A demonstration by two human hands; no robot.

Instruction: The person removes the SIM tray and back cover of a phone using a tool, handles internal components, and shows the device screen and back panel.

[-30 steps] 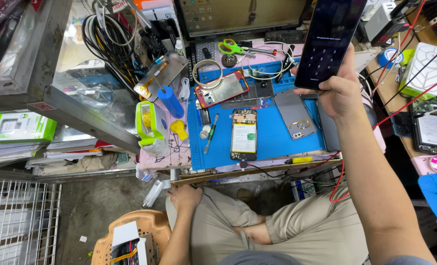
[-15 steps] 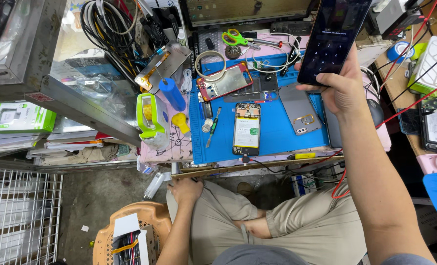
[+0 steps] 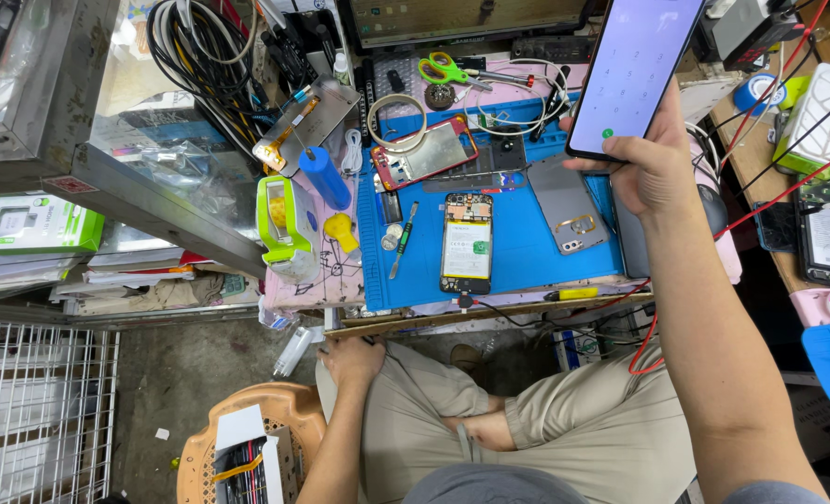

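The phone's screen has turned from dark to bright since a second ago. The right hand (image 3: 653,168) grips the phone (image 3: 637,70) by its lower edge, held up above the blue mat (image 3: 527,247) on the table. The left hand (image 3: 351,359) rests on the knee, seemingly loosely curled. An opened phone (image 3: 468,243) lies on the mat.

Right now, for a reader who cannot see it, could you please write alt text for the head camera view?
Seen from above, a seated person's right hand holds up a smartphone with a lit screen, while the left hand rests on the knee. Below lies a blue work mat with an opened phone, a grey back cover and a red-framed phone.
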